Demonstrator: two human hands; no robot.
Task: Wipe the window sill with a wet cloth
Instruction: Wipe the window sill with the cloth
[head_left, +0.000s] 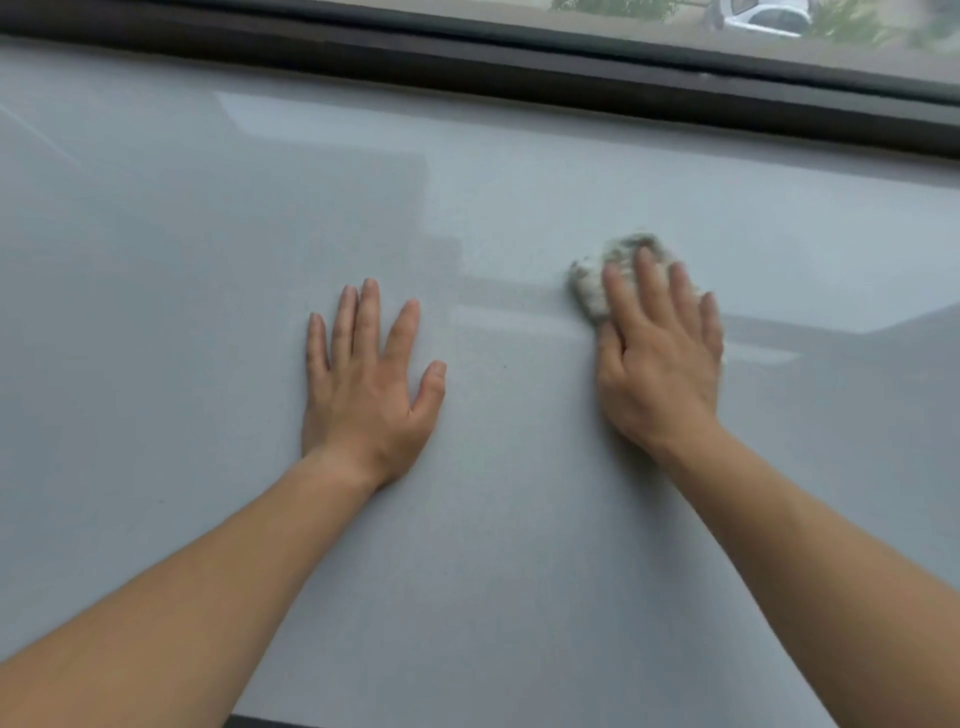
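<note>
On sill (208, 249): two hands (371, 384) (660, 364), one cloth (589, 286).

bare forearms (208, 571), bare left hand (371, 384), bare right hand (660, 374), short nails

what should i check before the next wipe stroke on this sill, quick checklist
1. Is the cloth under the right hand: ok, straight fingers press it down.
2. Is the left hand clear of the cloth: ok, it lies flat on the window sill, apart to the left.
3. Is the cloth wet enough: cannot tell.
4. Is the cloth spread flat: not ok, it is bunched.
5. Is there room before the window frame: ok, bare sill lies between.
</note>
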